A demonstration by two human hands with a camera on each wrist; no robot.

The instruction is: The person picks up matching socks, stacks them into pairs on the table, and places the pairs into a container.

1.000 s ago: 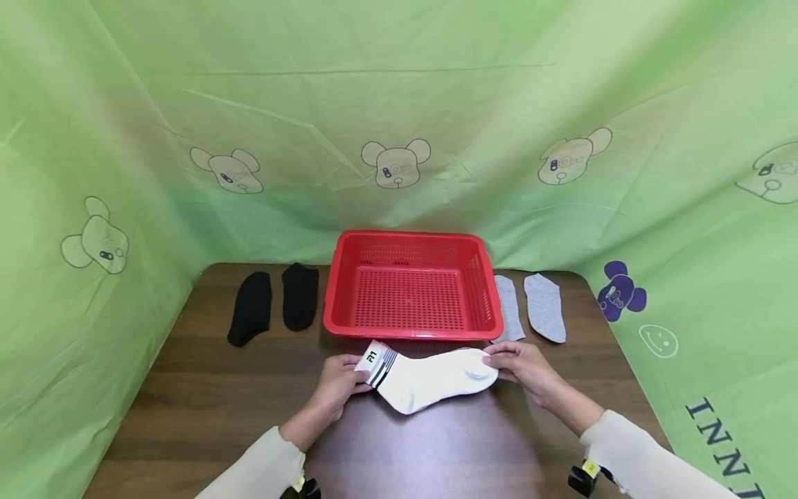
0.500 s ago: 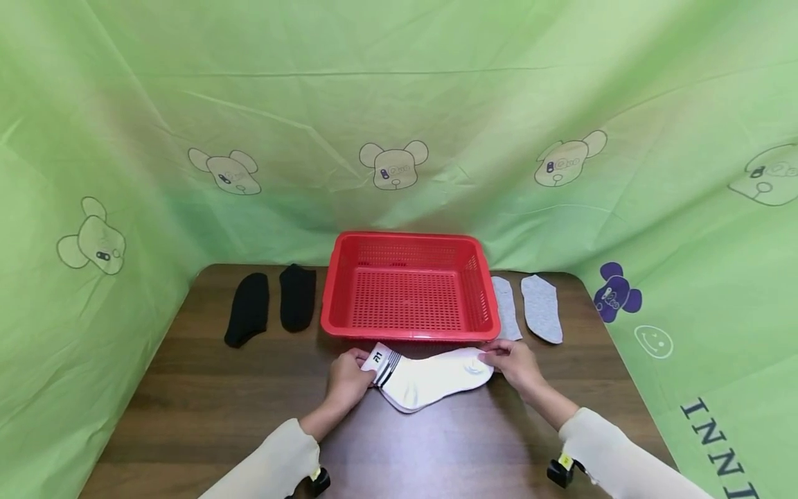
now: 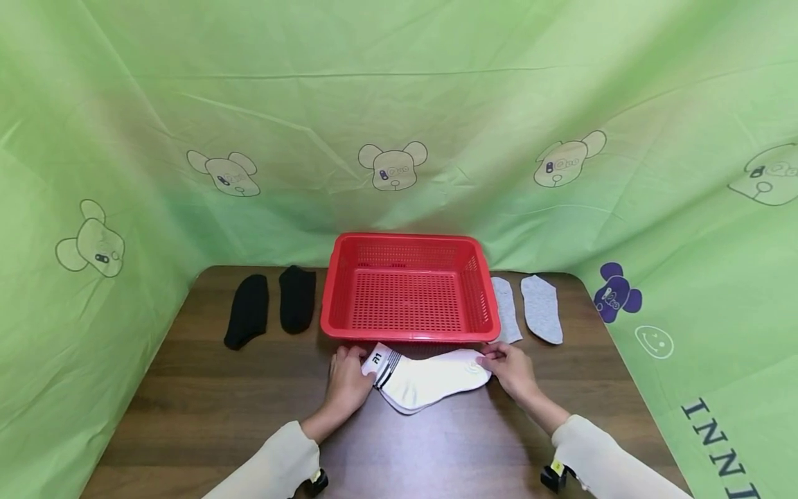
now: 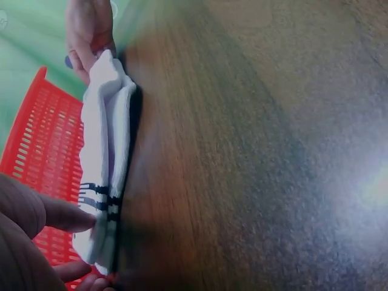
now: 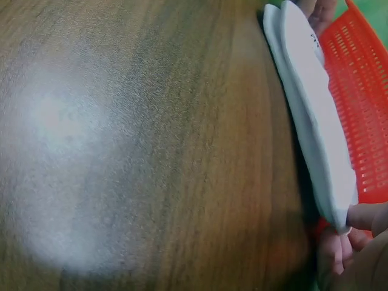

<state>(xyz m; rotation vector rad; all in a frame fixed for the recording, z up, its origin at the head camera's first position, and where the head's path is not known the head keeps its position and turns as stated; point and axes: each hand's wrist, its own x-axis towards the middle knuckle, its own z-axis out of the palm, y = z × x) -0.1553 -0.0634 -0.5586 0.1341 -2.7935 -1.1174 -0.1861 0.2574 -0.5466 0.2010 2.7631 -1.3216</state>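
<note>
Two white socks (image 3: 430, 378) lie stacked one over the other in front of the basket, toes to the right. Black stripes and a small dark mark show on the cuff of the upper one. At the cuff end, my left hand (image 3: 347, 381) pinches both layers, thumb on top and fingers beneath. My right hand (image 3: 512, 371) holds the toe end between thumb and fingers. Seen from the left wrist, the two layers of the socks (image 4: 97, 133) show side by side along their edge. In the right wrist view the toes of the socks (image 5: 336, 209) sit between thumb and fingertips.
A red plastic basket (image 3: 408, 336) with nothing in it stands right behind the white socks. Two black socks (image 3: 247, 312) lie apart to its left. To its right are two grey socks (image 3: 541, 310), one partly behind the basket rim. Green cloth (image 3: 399, 104) hangs around the wooden table (image 3: 206, 416).
My left hand and the cuff end have shifted slightly right, and my right hand slightly left. Both hands keep their hold on the white socks.
</note>
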